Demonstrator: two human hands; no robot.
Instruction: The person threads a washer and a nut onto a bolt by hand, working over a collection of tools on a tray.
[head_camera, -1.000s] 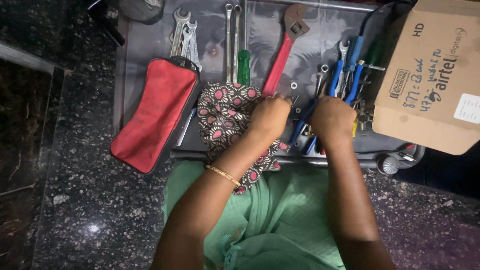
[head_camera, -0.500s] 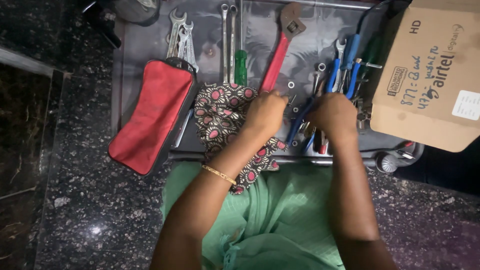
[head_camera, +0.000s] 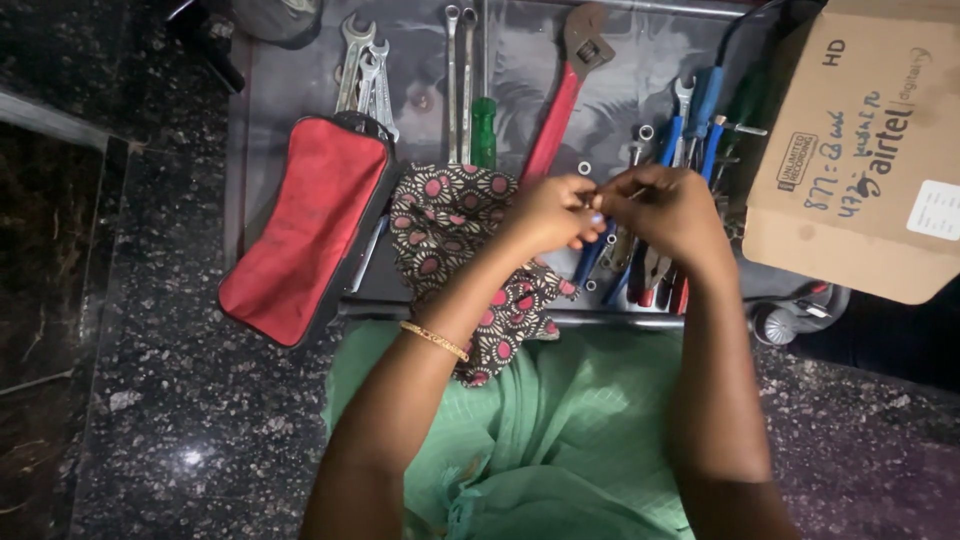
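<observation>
**Both hands pinched on one small piece over the tool tray**

Nearest to me is my lap in its green garment (head_camera: 560, 450), with the speckled stone floor (head_camera: 150, 400) on either side. My forearms reach forward from there, and a thin gold bangle (head_camera: 435, 341) sits on my left wrist.

Next comes the patterned cloth (head_camera: 450, 220), dark with pink flowers. It hangs over the near rail of the metal tray (head_camera: 270, 110), under my left forearm.

Above the tray, my left hand (head_camera: 545, 215) and right hand (head_camera: 665, 210) meet fingertip to fingertip. The fingers of both are closed in a tight pinch on a small piece (head_camera: 598, 197). It sits right where the two sets of tips touch, held up off the tray. It is too small for me to say what it is.

As I judge it, this is close fingertip work, one hand holding and the other working. Something so small calls for a steady grip kept over the tray, not over the floor.

Directly under my hands lie pliers with red grips (head_camera: 650, 285), and a few loose washers (head_camera: 584, 168) sit just beyond my left knuckles. To my left a red pouch (head_camera: 305, 230) rests on the tray.

Farther off lie a green-handled screwdriver (head_camera: 484, 130), a red-handled adjustable wrench (head_camera: 560, 110), a fan of spanners (head_camera: 365, 60) and blue-handled tools (head_camera: 700, 110). A cardboard box (head_camera: 860, 150) fills the far right.
</observation>
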